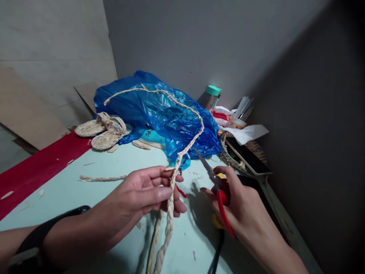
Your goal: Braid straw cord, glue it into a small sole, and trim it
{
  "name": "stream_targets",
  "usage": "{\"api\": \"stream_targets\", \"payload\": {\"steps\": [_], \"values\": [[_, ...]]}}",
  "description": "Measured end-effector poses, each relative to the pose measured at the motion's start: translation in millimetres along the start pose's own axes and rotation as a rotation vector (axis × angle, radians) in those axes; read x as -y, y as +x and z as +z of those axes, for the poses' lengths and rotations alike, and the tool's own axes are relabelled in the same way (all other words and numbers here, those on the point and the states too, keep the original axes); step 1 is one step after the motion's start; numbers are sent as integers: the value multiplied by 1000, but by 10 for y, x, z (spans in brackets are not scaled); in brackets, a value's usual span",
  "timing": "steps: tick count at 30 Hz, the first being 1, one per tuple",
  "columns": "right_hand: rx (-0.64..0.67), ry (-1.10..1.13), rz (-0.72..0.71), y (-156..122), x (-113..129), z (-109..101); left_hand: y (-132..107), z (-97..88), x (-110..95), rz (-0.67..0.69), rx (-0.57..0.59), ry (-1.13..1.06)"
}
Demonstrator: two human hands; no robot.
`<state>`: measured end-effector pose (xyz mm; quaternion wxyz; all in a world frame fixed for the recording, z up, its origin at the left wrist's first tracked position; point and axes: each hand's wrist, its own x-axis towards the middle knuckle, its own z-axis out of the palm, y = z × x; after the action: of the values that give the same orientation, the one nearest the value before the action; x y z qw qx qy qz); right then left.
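A long pale braided straw cord [170, 213] runs from the lower edge up through my left hand [151, 192], which pinches it between thumb and fingers. Beyond the fingers the cord narrows and curves over a crumpled blue plastic bag [159, 110]. A second braided strand hangs behind it, below my left hand. My right hand [239, 201] is closed around red-handled scissors [222, 205]; their blades look nearly together and point up toward the cord, apart from it. Behind my left hand a short red string [181, 190] shows in part.
A pair of woven straw slippers [105, 139] stands at the left by the bag. A short braided piece [102, 178] lies on the pale table. At the right are a basket [228, 148], a black-screened device [249, 156], and a bottle with a teal lid [212, 93] near the grey wall.
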<state>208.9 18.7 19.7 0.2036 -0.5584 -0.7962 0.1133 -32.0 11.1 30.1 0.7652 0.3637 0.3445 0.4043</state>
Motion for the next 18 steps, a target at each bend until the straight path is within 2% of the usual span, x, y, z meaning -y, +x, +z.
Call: {"api": "stream_targets", "payload": {"steps": [3, 7, 9, 13, 18], "values": [[38, 130, 4, 1, 41, -53, 2, -14, 15, -42, 27, -70], [98, 137, -5, -5, 63, -70, 10, -17, 30, -88, -97, -174], [127, 125, 10, -10, 53, -50, 14, -6, 29, -69, -131, -189], [149, 116, 38, -18, 39, -10, 10, 23, 21, 37, -169, -68], [139, 74, 17, -23, 57, 1, 32, 27, 24, 63, -192, 94]]}}
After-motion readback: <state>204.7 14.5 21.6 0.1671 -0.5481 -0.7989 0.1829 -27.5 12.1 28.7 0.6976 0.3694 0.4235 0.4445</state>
